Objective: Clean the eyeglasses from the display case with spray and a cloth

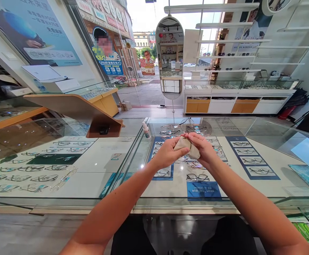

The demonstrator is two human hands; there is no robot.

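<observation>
A beige cloth (183,143) is bunched between my two hands above the glass counter (143,189). My left hand (167,151) is closed on its left side, with the thumb laid across the front. On the other side my right hand (200,144) pinches the cloth, fingertips meeting those of the left. Something thin and dark shows at the fingertips, but I cannot make out whether it is part of a pair of glasses. Just beyond the hands, several pairs of glasses (169,132) lie on the counter top.
A small white spray bottle (146,130) stands left of my hands. Inside the case are rows of glasses, a blue card (204,191) and a blue display strip (252,157). A wooden stand (90,113) rises at the left. An oval mirror (169,56) stands beyond the counter.
</observation>
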